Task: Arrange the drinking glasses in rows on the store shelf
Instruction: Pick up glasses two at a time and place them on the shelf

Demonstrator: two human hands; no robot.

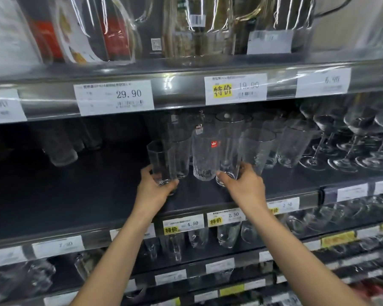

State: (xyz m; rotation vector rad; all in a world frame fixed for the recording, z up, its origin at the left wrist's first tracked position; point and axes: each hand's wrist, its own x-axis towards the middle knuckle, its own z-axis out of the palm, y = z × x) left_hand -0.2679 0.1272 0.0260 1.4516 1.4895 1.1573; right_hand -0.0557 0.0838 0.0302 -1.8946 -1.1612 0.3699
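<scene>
The task is judged partly done. On the dark grey store shelf (75,195), a cluster of tall clear drinking glasses (263,142) stands in rough rows right of centre, running from near to far. Two front glasses are in hand. A tall clear smooth glass (161,160) is gripped at its base by the left hand (155,186), fingers curled round it. A second tall clear glass (229,151) is held likewise by the right hand (245,184). Between them a textured clear glass with a red sticker (202,160) stands free. The front line is uneven, and a few dim glasses (62,149) far left are yet to be aligned.
</scene>
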